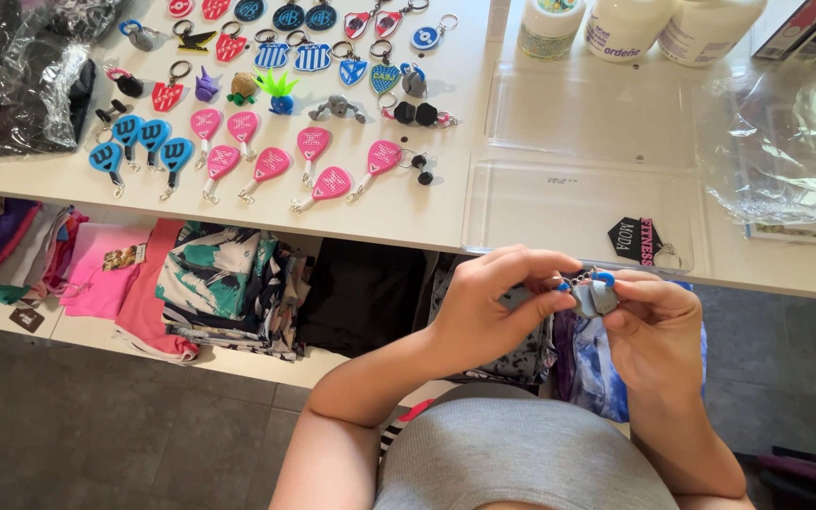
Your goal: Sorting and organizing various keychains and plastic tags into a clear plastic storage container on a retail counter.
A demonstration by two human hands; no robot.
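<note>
- Right now, in the head view, my left hand and my right hand are drawn close together, both pinched on a small grey keychain charm that I hold in the air just off the near edge of the desk, above the folded clothes on the lower shelf.
- Only fingertips clamp the charm, so I judge a slip is the main risk: it could fall between the desk edge and my body, into the clothes or onto the grey floor, where a small grey piece would be hard to spot.
- Its little chain and ring sit under my left fingers; I cannot tell whether the ring is fully closed. If it is half open, a tug could part it from the charm.
- Just beyond my hands a black hexagonal tag lies on the clear plastic tray, near the edge. A careless lift of my right hand could knock it off.
- Further out, the pink racket keychains and blue racket keychains lie in loose rows; reaching across them with my forearm could scatter them.
- At the far edge, white bottles stand well apart from my hands, so I see little danger there.
</note>
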